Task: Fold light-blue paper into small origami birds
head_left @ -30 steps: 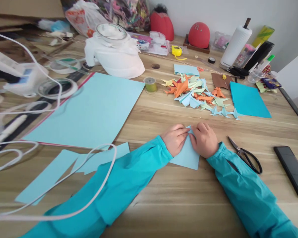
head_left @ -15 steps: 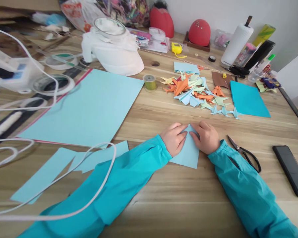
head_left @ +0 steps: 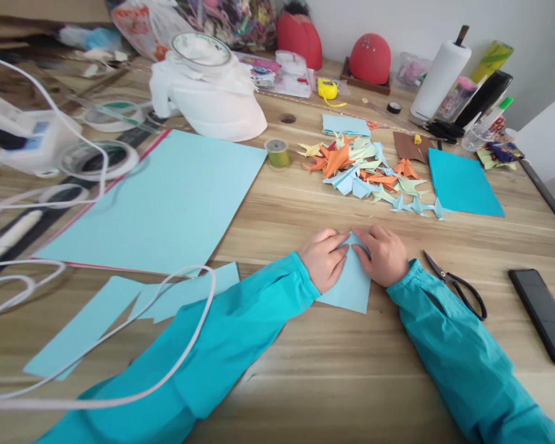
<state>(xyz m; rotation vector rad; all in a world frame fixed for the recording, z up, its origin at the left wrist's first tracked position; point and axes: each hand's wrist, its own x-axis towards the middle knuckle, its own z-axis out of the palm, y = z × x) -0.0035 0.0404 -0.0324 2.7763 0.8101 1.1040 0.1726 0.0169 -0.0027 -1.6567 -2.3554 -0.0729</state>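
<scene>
Head view: white cable [head_left: 208,308] loops across the near left, passing over the turquoise left sleeve [head_left: 254,308]; matching right sleeve [head_left: 444,351] at near right. Smartphone [head_left: 541,317] lies at the right, dark screen up. Light blue paper strips [head_left: 86,324] lie left of the left sleeve. Black-handled scissors [head_left: 445,276] rest beside the right cuff, blades pointing away. Light blue paper square [head_left: 351,290] lies on the wooden table [head_left: 277,382] between and beneath both hands. Left hand [head_left: 326,262] has its fingertips on the paper near the far corner; right hand [head_left: 383,256] meets it there, thumb and bent index finger apart with paper showing between them. Cannot tell whether either hand clamps the sheet or only presses it. Farther left: large light blue sheet [head_left: 166,203]. Beyond the hands: mixed origami cranes [head_left: 340,160] in a heap, teal paper stack [head_left: 465,182] to their right, green thread spool [head_left: 277,154] to their left. Farther back: yellow tape measure [head_left: 327,89], then red dome [head_left: 370,60] near the wall.
</scene>
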